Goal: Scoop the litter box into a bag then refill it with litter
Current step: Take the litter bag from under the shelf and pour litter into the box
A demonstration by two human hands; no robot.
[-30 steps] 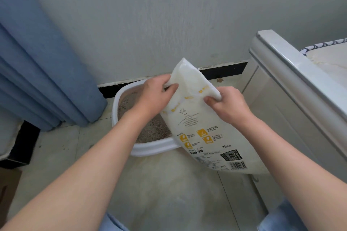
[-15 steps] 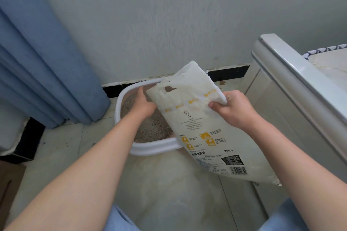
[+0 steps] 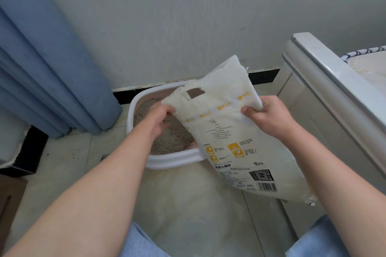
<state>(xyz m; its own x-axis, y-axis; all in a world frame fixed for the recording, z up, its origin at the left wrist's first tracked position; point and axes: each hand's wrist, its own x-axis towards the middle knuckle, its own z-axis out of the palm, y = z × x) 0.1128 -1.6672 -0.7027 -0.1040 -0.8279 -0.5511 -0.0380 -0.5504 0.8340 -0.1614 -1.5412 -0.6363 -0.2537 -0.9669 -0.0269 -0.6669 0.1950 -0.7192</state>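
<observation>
Litter bag [image 3: 236, 135], white with yellow icons, a barcode and printed text, is held tilted in the air, with its upper end over the right part of the litter box [image 3: 173, 159] and its lower end down toward the person's right above the floor [image 3: 69, 158]. Left hand [image 3: 160, 119] has its fingers curled round the bag's upper left corner, just beside the handle cutout [image 3: 195, 93]. Right hand [image 3: 269, 117] has fingers and thumb closed on the bag's right edge, thumb on the printed face. Both grips look firm. Cannot tell if the bag mouth is open. The litter box is white, rounded, on the floor against the wall [image 3: 188, 16], touching or just short of the black baseboard [image 3: 265, 76]. It holds grey-brown litter [image 3: 171, 140], partly hidden by the left forearm and the bag. Blue curtain [image 3: 52, 58] hangs left of the box. White cabinet [image 3: 334, 98] stands right, close to the bag. Pale translucent plastic [image 3: 198, 210] lies on the floor in front of the box; bag or sheet, cannot tell. Denim-clad knees [image 3: 137, 242] show at bottom edge.
</observation>
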